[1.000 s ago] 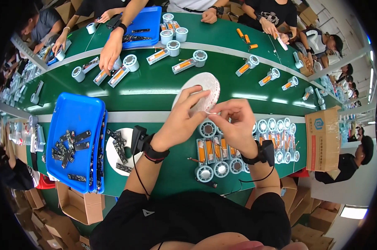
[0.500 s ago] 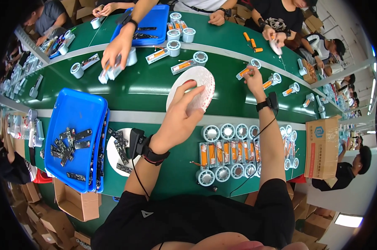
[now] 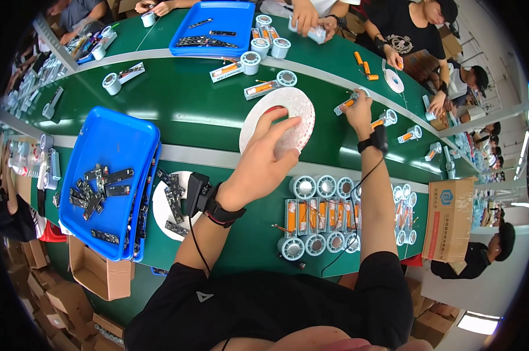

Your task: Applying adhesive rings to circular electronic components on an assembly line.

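Note:
My left hand (image 3: pixel 263 167) is closed around a white disc-shaped roll (image 3: pixel 254 120) with small red marks along its edge, tilted above the green belt. My right hand (image 3: pixel 360 112) reaches out over the belt, its fingers closed on the end of a light-blue fan housing (image 3: pixel 342 107) with an orange battery in it; the hand hides part of the housing. Between my forearms and below the belt, similar open housings with orange batteries (image 3: pixel 332 215) and round grey-blue ends stand in rows. Black circuit boards (image 3: pixel 172 202) lie on a white round sheet beside my left wrist.
Stacked blue trays (image 3: pixel 127 126) with circuit boards stand at the left. More housings (image 3: pixel 263 89) lie along the green belt (image 3: pixel 182 108). A cardboard carton (image 3: pixel 450 219) stands at the right end. Co-workers sit across the belt near another blue tray (image 3: pixel 212 16).
A co-worker's hand carrying housings has withdrawn from the belt at upper left. Another co-worker's white roll now lies on the far table. My left hand and its roll appear slightly further right.

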A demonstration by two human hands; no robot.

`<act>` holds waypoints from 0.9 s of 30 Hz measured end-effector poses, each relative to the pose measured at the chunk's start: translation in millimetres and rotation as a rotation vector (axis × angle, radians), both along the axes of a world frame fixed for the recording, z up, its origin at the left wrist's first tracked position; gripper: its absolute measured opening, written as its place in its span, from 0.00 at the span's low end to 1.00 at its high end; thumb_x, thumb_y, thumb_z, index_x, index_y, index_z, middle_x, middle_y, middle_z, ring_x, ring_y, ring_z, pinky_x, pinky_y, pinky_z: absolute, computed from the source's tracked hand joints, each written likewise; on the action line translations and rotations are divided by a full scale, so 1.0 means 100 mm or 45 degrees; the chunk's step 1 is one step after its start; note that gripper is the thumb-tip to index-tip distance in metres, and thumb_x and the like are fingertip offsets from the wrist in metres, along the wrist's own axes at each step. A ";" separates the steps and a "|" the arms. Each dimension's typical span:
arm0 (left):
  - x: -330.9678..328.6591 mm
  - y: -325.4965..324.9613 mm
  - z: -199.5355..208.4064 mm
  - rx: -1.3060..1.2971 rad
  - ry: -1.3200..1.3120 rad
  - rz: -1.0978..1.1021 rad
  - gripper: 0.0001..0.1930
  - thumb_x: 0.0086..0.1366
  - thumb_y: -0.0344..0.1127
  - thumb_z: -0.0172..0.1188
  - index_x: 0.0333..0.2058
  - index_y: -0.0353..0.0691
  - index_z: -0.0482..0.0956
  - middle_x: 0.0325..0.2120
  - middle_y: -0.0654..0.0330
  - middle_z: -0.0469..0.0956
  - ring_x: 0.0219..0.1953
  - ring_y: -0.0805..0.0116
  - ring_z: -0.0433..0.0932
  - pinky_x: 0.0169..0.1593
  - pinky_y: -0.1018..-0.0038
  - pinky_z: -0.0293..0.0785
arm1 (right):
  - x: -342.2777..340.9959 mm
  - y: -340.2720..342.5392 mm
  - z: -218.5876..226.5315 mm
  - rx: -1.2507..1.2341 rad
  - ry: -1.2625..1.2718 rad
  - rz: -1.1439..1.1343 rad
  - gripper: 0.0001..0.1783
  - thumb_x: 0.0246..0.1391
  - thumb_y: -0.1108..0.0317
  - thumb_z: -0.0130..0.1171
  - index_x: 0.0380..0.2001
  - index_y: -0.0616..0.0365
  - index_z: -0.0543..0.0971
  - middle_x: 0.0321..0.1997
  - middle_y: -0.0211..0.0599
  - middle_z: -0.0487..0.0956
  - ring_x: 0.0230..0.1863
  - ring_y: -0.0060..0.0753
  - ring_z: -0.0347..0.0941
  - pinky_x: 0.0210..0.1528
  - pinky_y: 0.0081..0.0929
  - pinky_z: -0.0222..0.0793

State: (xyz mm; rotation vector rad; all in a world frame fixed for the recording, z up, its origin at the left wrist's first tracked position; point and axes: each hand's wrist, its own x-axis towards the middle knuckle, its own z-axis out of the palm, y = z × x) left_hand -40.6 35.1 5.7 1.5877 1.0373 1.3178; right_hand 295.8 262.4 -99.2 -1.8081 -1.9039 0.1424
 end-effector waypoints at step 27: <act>-0.01 0.01 -0.03 0.237 0.066 -0.038 0.22 0.69 0.33 0.61 0.60 0.37 0.76 0.65 0.48 0.64 0.66 0.48 0.67 0.65 0.60 0.69 | -1.52 -2.35 1.44 0.288 0.452 0.735 0.14 0.55 0.83 0.67 0.45 0.63 0.80 0.45 0.39 0.79 0.33 0.24 0.77 0.34 0.19 0.74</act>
